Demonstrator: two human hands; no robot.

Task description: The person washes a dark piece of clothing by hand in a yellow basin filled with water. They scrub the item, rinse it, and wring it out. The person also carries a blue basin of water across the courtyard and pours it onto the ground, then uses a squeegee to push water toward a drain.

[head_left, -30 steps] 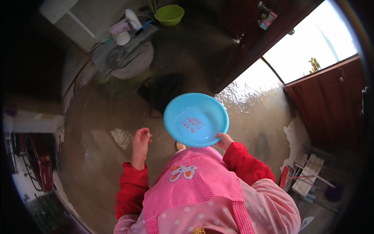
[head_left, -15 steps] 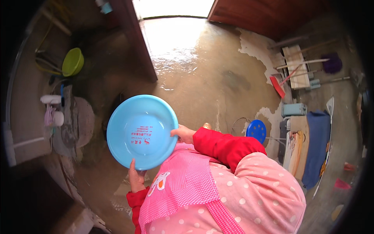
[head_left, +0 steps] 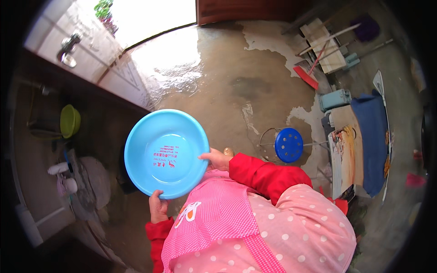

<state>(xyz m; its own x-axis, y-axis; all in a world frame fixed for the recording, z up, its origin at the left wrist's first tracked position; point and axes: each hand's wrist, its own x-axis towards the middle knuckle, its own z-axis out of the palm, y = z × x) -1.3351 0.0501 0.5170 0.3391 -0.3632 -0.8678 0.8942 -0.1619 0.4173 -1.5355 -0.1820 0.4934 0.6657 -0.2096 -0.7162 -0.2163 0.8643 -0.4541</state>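
Observation:
A round light-blue plastic basin (head_left: 141,148) with red print on its bottom is held in front of my pink apron. Nothing lies inside it. My left hand (head_left: 158,207) grips the rim at the near side, thumb over the edge. On the right side, my right hand (head_left: 217,159) has its thumb over the rim and the other fingers underneath, partly hidden. Both forearms wear red sleeves.
A blue round stool (head_left: 289,145) stands on the wet floor to the right, near a folded blue cloth (head_left: 368,145). Farther back are a red broom (head_left: 306,77) and a grey-blue bin (head_left: 335,100). An open door (head_left: 123,86) and a green basin (head_left: 70,121) are at left.
My view has turned, so the doorway, stool and broom sit farther left and more of the open door shows. The basin stays in both hands at the same place before me.

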